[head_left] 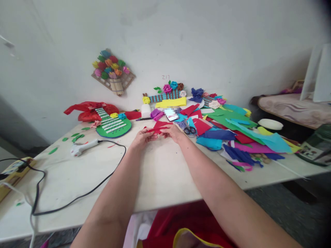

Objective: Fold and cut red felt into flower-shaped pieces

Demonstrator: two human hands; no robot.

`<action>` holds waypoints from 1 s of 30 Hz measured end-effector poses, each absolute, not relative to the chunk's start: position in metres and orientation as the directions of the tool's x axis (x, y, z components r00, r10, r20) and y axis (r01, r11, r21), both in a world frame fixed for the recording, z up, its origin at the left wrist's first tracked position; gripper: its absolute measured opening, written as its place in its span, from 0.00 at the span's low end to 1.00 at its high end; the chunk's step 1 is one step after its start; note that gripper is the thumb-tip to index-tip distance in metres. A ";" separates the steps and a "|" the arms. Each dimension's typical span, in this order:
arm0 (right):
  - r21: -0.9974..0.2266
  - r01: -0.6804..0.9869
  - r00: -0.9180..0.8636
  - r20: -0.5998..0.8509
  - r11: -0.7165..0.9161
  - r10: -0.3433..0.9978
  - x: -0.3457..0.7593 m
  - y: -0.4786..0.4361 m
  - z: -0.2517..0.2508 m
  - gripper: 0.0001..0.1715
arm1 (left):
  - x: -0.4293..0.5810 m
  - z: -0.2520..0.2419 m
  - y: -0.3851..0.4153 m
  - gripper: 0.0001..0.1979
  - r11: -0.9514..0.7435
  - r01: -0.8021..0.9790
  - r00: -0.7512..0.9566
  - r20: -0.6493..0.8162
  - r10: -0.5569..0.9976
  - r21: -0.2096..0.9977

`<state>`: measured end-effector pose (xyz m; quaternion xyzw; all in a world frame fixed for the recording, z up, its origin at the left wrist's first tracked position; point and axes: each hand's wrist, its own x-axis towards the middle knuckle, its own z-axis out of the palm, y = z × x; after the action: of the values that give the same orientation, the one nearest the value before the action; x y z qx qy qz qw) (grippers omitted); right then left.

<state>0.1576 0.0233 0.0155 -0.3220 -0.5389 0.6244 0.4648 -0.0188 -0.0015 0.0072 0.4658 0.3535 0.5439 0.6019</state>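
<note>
Both my hands meet over the middle of the white table, pinching a piece of red paper between them. My left hand grips the paper's left end with closed fingers. Its right end is held by my right hand, fingers curled on it. The paper sits slightly above the tabletop. Scissors lie just right of my right hand, beside a pile of coloured paper sheets.
A white glue gun with a black cord lies at left. A green paper guitar and a red plastic bag sit behind it. Paper flower crafts stand along the wall. A power strip sits far left.
</note>
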 end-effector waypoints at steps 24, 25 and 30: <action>-0.956 -0.288 -0.397 0.175 0.059 0.901 0.159 0.031 0.007 0.09 | -0.023 0.000 0.005 0.09 -0.009 -0.417 0.195 0.099 0.976 0.909; -0.954 -0.293 -0.399 0.179 0.060 0.899 0.159 0.032 0.007 0.10 | -0.024 0.001 0.005 0.10 -0.008 -0.419 0.201 0.101 0.974 0.908; -0.946 -0.320 -0.409 0.184 0.048 0.894 0.160 0.034 0.007 0.12 | -0.023 0.006 0.003 0.11 -0.001 -0.440 0.232 0.115 0.966 0.898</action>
<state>0.1596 0.0338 0.0069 -0.2629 -0.5458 0.6378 0.4756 -0.0230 0.0027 0.0063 0.4497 0.2926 0.5461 0.6434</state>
